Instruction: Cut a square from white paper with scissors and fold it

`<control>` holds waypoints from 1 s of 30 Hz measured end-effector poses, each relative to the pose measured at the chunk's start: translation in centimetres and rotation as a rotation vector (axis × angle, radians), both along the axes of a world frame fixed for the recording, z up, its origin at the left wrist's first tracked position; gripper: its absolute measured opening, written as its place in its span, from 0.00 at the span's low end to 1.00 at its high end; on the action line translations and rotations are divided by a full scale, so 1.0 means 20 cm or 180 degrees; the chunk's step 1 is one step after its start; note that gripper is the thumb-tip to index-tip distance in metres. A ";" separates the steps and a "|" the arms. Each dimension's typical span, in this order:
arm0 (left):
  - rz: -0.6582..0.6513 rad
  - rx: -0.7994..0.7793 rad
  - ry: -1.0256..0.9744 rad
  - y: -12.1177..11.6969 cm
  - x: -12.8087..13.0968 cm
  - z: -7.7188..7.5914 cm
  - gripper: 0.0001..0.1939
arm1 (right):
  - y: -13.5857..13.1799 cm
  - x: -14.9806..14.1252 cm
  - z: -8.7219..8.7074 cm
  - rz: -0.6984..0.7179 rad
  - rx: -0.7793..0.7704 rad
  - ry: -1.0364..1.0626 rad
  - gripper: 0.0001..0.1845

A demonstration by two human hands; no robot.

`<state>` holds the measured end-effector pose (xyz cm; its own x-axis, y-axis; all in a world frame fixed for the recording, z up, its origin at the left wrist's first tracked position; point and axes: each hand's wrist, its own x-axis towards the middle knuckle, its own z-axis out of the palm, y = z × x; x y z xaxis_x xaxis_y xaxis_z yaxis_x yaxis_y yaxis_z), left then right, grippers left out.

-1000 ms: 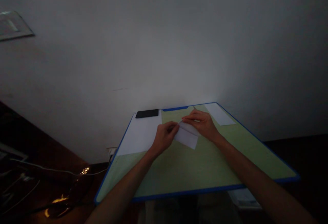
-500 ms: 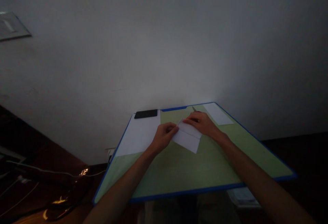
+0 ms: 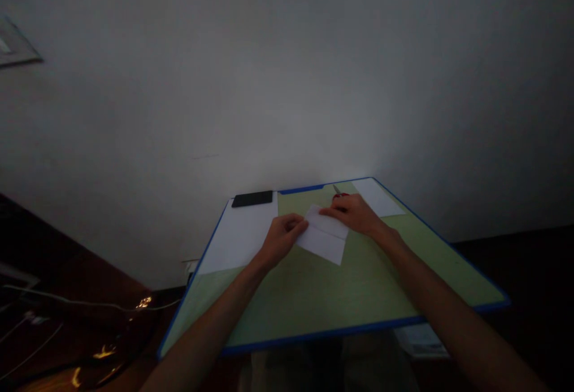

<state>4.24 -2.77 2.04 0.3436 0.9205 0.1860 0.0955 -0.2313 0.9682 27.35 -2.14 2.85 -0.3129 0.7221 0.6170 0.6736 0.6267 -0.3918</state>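
Note:
A small white sheet of paper with a crease line across it lies tilted near the middle of the green-topped table. My left hand is closed, its thumb and fingers pinching the paper's left corner. At the upper right part of the sheet, my right hand grips with curled fingers; its fingertips press on the paper. Just behind my right hand are scissors with red handles, partly covered by that hand.
A larger white sheet lies on the left of the table, with a black flat device at its back edge. Another white paper strip lies at the back right. The table's blue rim meets a grey wall. A white cable hangs at left.
The view has shifted slightly. My right fingers have moved a little on the paper, which looks flatter at its top corner. More of the scissors' red handles shows.

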 end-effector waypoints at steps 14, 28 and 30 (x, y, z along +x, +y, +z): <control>0.0358 -0.0164 -0.0436 0.02 0.01 -0.02 0.15 | 0.00 -0.03 -0.01 -0.0031 -0.0652 0.1042 0.21; 0.0735 0.0739 -0.0279 0.07 -0.04 0.02 0.16 | 0.02 -0.09 -0.07 0.0847 -0.2157 0.2094 0.21; 0.0767 0.0816 -0.0198 0.08 -0.04 0.02 0.15 | 0.02 -0.08 -0.06 0.0707 -0.2018 0.2061 0.20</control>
<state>3.44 -1.26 2.35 0.1031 0.8945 0.4351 0.1197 -0.4454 0.8873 25.65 -1.69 1.57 -0.2169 0.9486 0.2306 0.0946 0.2556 -0.9621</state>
